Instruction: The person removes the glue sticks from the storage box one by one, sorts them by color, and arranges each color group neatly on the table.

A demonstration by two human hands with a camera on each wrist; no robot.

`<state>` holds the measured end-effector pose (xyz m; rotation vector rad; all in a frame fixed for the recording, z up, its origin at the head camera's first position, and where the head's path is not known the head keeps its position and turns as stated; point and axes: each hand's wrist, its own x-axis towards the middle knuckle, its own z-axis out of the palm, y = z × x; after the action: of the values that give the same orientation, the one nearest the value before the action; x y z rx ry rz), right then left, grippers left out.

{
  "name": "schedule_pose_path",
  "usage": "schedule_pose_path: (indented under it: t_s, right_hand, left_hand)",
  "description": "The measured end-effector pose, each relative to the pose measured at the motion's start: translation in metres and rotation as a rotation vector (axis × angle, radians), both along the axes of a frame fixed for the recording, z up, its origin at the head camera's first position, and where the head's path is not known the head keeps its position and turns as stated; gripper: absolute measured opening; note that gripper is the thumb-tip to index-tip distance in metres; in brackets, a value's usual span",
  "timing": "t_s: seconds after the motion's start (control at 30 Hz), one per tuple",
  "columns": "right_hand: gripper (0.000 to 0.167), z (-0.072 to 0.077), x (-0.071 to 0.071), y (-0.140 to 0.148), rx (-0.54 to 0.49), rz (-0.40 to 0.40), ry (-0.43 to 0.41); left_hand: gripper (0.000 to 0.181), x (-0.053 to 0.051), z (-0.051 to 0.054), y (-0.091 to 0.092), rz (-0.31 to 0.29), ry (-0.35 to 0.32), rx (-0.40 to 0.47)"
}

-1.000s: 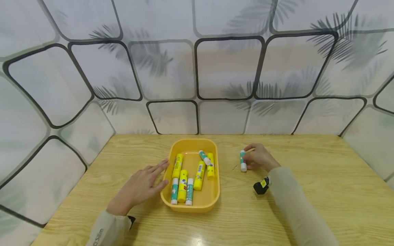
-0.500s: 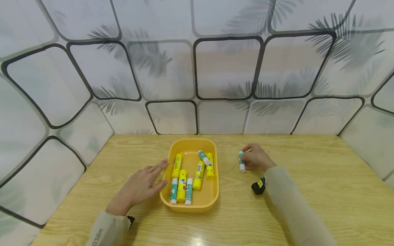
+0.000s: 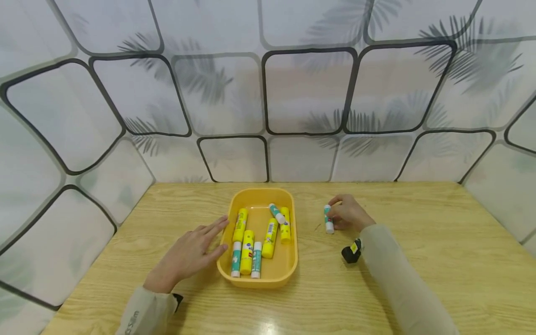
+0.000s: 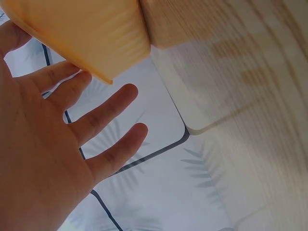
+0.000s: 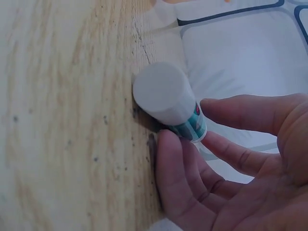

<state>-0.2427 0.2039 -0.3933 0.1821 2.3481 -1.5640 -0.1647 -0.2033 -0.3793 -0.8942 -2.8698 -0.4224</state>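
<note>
A teal-and-white glue stick (image 3: 329, 228) lies on the table, to the right of the yellow tray (image 3: 274, 283). My right hand (image 3: 351, 215) holds it from its right side; in the right wrist view, fingers and thumb curl about the teal label of the glue stick (image 5: 161, 89), whose white end faces the camera. At the tray's left side, my left hand (image 3: 186, 253) has its fingers spread and straight. The left wrist view has its fingertips touching the rim of the tray (image 4: 96, 29). Inside the tray lie several yellow glue sticks (image 3: 247, 253) and teal-and-white glue sticks (image 3: 257, 260).
The wooden table (image 3: 318, 298) runs back to a patterned fabric wall (image 3: 310, 93), which also encloses both sides. A small black device with a yellow label (image 3: 351, 252) sits at the right wrist.
The right hand and its glue stick have shifted very slightly left in the view, along with a small shift of the whole scene. The left hand stays at the tray.
</note>
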Motion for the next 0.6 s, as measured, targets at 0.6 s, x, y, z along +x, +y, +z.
schedule_pose_path:
  t_s: [0.6]
  right_hand:
    - [0.045, 0.0087, 0.0024, -0.004, 0.025, -0.019, -0.03]
  left_hand:
    - [0.058, -0.0003, 0.0001, -0.0001, 0.0, -0.007, -0.004]
